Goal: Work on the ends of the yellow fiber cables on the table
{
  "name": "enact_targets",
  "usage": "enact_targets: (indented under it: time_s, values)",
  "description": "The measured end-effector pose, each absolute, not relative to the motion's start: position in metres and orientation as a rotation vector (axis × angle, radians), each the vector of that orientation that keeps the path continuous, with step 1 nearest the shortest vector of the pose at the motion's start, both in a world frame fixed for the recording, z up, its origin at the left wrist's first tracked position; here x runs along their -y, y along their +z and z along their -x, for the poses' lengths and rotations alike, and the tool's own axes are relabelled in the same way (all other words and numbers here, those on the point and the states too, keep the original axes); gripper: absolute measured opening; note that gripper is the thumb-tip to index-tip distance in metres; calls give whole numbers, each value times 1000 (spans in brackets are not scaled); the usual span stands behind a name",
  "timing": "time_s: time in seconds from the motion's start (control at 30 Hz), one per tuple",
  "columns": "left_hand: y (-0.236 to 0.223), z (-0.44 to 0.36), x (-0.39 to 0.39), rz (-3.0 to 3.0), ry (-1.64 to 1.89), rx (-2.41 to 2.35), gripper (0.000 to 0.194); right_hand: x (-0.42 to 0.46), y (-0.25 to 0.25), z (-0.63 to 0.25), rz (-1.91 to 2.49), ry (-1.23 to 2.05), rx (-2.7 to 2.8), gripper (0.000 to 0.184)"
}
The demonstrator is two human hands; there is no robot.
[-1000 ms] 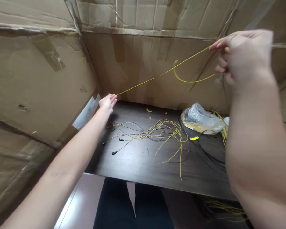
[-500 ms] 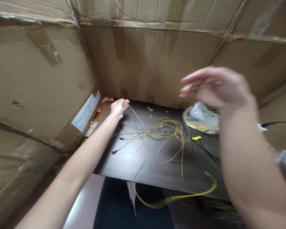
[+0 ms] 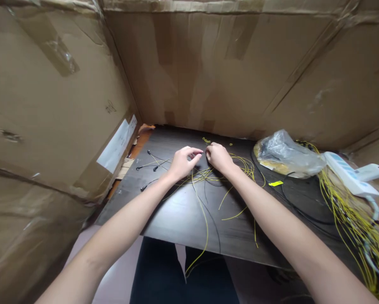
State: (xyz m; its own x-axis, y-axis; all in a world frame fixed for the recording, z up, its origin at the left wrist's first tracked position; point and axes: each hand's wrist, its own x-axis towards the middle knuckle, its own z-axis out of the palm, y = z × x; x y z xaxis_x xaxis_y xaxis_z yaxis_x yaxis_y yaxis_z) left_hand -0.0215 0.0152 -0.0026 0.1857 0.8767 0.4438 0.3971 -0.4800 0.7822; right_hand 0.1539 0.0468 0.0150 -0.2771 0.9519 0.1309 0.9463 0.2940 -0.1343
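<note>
Thin yellow cables (image 3: 205, 172) lie loosely tangled on the dark table. Several of them end in small black connectors (image 3: 155, 168) towards the left. Above the tangle, my left hand (image 3: 185, 162) pinches a cable between thumb and forefinger, with a small dark end showing at the tips. From under this hand a yellow strand (image 3: 206, 223) runs down and hangs over the front edge. My right hand (image 3: 220, 158) is close by on the right, fingers curled together. Whatever it holds is hidden behind its knuckles.
Cardboard walls (image 3: 192, 76) enclose the table (image 3: 170, 219). At the right are a clear plastic bag (image 3: 281, 152), a white power strip (image 3: 344, 171), a thick bundle of yellow cables (image 3: 347, 215) and black cords (image 3: 300, 211). A bright yellow tag (image 3: 275, 183) lies nearby.
My right hand has come down from the raised position at right to meet the left. My left hand has moved right from the table's far left, and more black connectors show there.
</note>
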Motion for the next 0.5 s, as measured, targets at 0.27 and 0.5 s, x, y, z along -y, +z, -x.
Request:
enact_targets:
  time_s: [0.27, 0.5]
  values:
    - [-1, 16, -7, -1978, 1145, -1179, 11, -12, 5, -185, 1292, 302, 2122, 24]
    - [4, 25, -21, -1829, 1152, -1072, 10, 14, -14, -183, 988, 214, 1986, 21]
